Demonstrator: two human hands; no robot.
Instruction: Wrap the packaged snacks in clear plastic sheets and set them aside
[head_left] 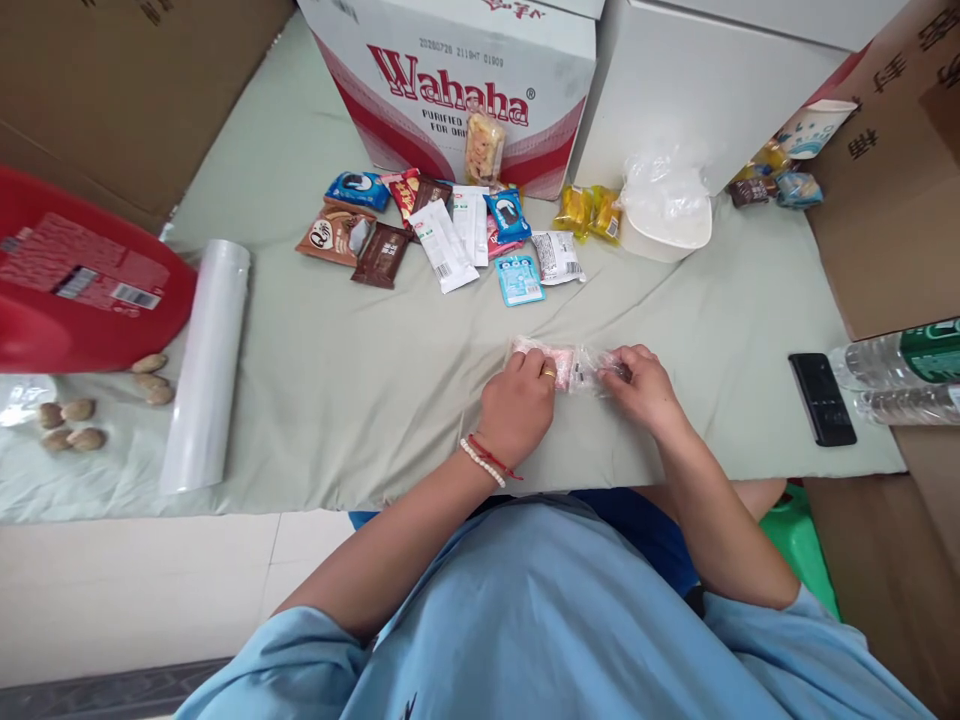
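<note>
A small pink packet (564,366) lies near the table's front edge, inside clear plastic film (587,372). My left hand (519,402), with a ring and bracelets, has its curled fingers over the packet's left part and hides some of it. At the other end, my right hand (643,388) pinches the film between thumb and fingers; something small and dark shows at the fingertips, too unclear to name. Just beyond the hands are a light blue packet (519,280), a white packet (557,257) and two long white sachets (444,247).
Wrapped snacks (382,255) lie before a Wahaba carton (457,75). A white bowl (667,225) holds clear plastic. At right are a black phone (822,400) and bottles (911,358). A plastic roll (208,370), walnuts (86,438) and a red container (90,270) are left.
</note>
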